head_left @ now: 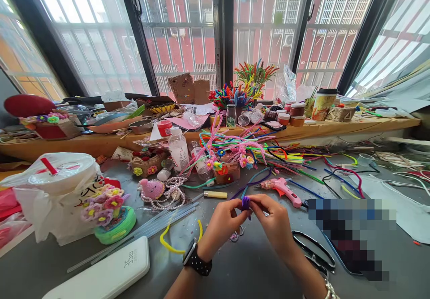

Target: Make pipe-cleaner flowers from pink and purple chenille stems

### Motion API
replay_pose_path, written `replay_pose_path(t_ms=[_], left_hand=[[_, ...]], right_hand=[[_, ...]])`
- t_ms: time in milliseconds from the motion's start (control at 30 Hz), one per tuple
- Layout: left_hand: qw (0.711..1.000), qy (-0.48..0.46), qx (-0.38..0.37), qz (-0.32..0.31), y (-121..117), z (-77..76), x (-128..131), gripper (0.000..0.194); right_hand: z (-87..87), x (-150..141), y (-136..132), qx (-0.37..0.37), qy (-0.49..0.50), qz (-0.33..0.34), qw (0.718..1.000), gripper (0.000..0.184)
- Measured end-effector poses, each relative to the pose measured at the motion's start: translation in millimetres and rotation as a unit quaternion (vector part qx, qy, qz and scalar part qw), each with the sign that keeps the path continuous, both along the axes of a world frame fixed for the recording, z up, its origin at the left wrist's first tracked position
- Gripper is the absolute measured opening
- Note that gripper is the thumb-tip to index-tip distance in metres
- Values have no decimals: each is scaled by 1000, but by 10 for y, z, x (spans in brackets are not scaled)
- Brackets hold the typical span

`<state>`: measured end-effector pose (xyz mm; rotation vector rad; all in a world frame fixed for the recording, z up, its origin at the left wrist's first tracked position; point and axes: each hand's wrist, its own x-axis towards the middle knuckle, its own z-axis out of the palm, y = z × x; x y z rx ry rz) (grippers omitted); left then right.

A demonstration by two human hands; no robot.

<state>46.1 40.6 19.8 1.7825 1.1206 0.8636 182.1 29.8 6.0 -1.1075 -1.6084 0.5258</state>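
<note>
Both hands meet above the grey table, pinching a small coiled purple pipe cleaner (246, 202). My left hand (228, 218), with a watch at the wrist, grips it from the left; my right hand (270, 216) grips it from the right. The fingertips hide part of the coil. Behind the hands lie a pink glue gun (282, 189) and a yellow lighter (215, 194). A bent yellow pipe cleaner (171, 246) is beside my left wrist. Black-handled scissors (314, 249) rest by my right forearm.
A pile of coloured pipe cleaners (285, 155) spreads behind the hands. At left stand a bagged drink cup (57, 178), a green base with fuzzy flowers (116, 227) and a white power bank (104, 272). Clear glue sticks (161, 223) lie nearby. A blurred phone-like device (349, 241) is at right.
</note>
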Motion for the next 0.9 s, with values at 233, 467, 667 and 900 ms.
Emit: replay_pose_path(t_ms=[233, 467, 667, 900], left_hand=[[993, -39, -101, -47, 24, -33, -11, 31], [990, -29, -125, -63, 26, 12, -46, 34], [988, -49, -130, -71, 19, 40, -43, 32], [991, -83, -88, -53, 38, -37, -15, 26]], right_hand=[[-49, -5, -10, 17, 1, -44, 999, 19], [-6, -3, -5, 52, -34, -7, 998, 27], [18, -1, -8, 52, -21, -3, 998, 20], [-16, -4, 13, -18, 41, 24, 999, 20]])
